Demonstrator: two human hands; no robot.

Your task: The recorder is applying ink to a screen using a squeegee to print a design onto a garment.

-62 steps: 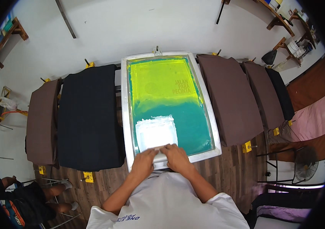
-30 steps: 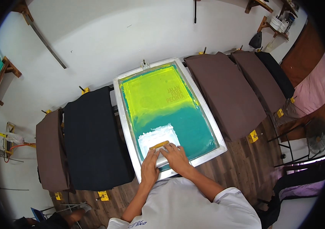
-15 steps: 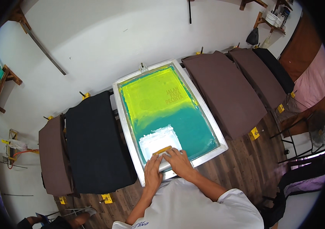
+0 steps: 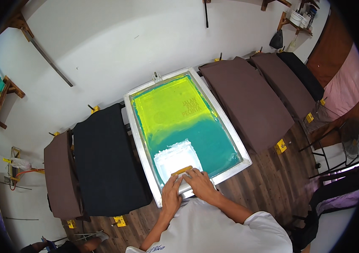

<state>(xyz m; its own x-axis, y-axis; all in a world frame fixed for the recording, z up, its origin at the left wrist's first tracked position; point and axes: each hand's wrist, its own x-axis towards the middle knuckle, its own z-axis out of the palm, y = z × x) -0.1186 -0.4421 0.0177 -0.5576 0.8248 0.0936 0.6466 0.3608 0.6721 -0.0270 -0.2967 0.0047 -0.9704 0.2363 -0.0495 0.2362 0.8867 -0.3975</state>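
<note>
A silkscreen frame with silvery edges lies in front of me, its mesh yellow-green at the far part and teal nearer. White ink covers a patch at the near left of the mesh. Both my hands are on a squeegee, which has a yellow-brown strip and a silvery body, at the near end of that patch. My left hand grips its left part, and my right hand grips the right part, with thumbs close together. The squeegee's lower edge is hidden under my hands.
Dark cloth-covered boards stand on either side: a black one at left, a brown one at right, and several more beyond. A white wall rises behind. Another person's leg shows at lower left. A fan stands far right.
My hands and the squeegee have shifted slightly nearer to me and to the right, baring a little more of the white patch. The screen stays in place.
</note>
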